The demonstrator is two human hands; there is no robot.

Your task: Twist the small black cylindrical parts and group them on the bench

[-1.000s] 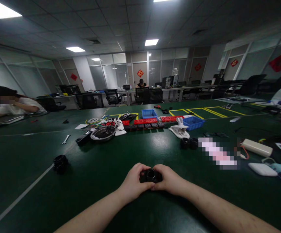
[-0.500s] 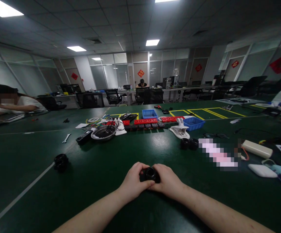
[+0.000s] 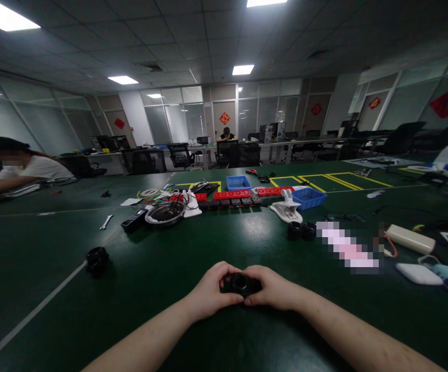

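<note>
Both my hands rest at the near middle of the green table, closed around one black part with a round opening facing up. From its left side my left hand grips it, thumb along the near edge and fingers curled over the far side. My right hand clasps the right side, its thumb tip meeting the left thumb in front. My fingers hide the part's sides. A similar black ribbed piece sits apart to the left. Two black round pieces stand together beyond my right hand.
Farther back are a metal bowl with cables, a wrench, a red strip of sockets, a white clamp base and blue bins. A cream power bank lies right. A co-worker leans over the table's left side.
My right hand has shifted slightly right along the black part, uncovering more of its right side. My left hand stays nearly in place. The co-worker at left has moved a little.
</note>
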